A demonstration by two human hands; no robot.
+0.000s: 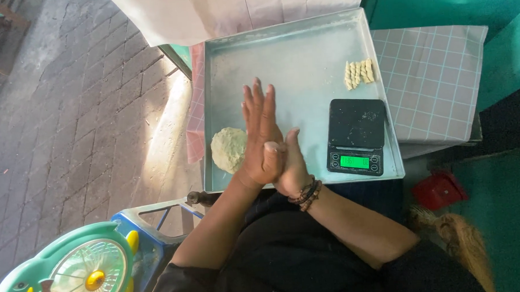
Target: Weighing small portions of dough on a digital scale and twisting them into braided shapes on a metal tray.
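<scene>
My left hand (pixel 261 134) and my right hand (pixel 293 169) are pressed palm to palm above the near edge of a shallow metal tray (pixel 303 52). The left hand lies on top, its fingers straight and pointing away from me. Beaded bracelets circle my right wrist. A small pale spot shows between the palms; I cannot tell whether it is dough. A round lump of pale dough (pixel 228 149) rests on the tray, just left of my hands. Several twisted dough pieces (pixel 358 73) lie in a row at the tray's far right.
A black digital scale (pixel 356 136) with a lit green display sits at the tray's near right corner. A checked cloth (pixel 436 82) covers the surface to the right, with a red object (pixel 439 189) below it. A green and blue plastic toy (pixel 74 273) stands at lower left, over paved floor.
</scene>
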